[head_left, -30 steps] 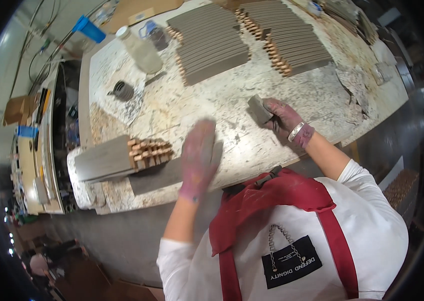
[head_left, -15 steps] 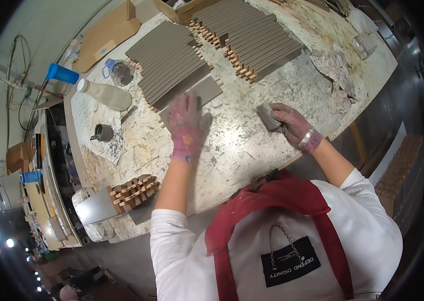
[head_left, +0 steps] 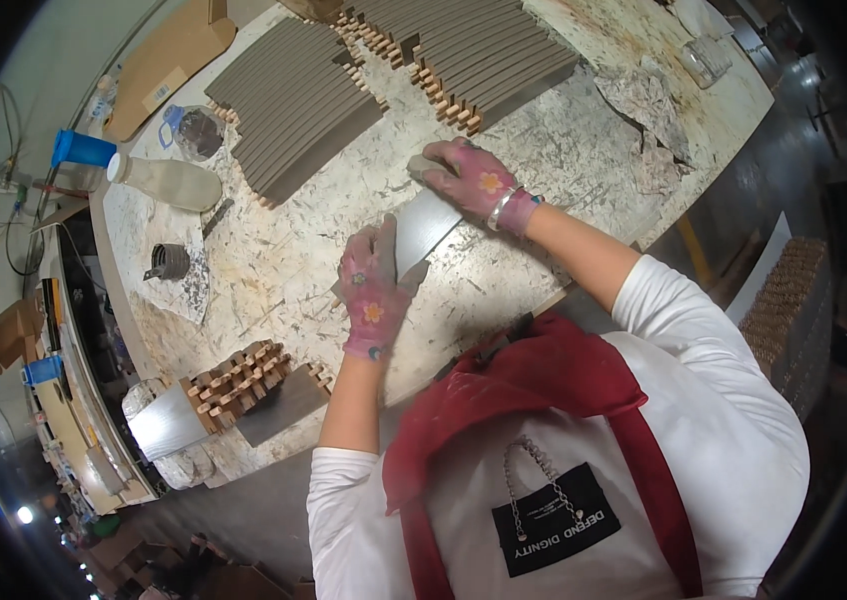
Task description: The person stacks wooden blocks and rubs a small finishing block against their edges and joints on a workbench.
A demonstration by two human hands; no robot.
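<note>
A short grey panel (head_left: 425, 232) lies slantwise on the worktable in front of me. My left hand (head_left: 371, 285), in a stained pink glove, spans its left end, fingers on the far edge and thumb on the near one. At the panel's right end is my right hand (head_left: 471, 182), in a matching glove, its fingers curled round a small grey block (head_left: 425, 168). Most of that block is hidden by the hand. Beyond them lie a left stack of grey panels (head_left: 293, 105) and a right one (head_left: 488, 55), with wooden pegs along their facing ends.
More pegged pieces (head_left: 243, 385) lie at the table's near left, beside a dark panel (head_left: 283, 408). A white bottle (head_left: 168, 182), a blue-handled jug (head_left: 193, 133) and a dark coil-shaped object (head_left: 169, 261) stand along the left. Crumpled sheeting (head_left: 643, 110) lies at right.
My left hand has drawn a panel nearer from beside the left stack. My right hand has moved left with the grey block, onto the panel's right end. The view has shifted slightly.
</note>
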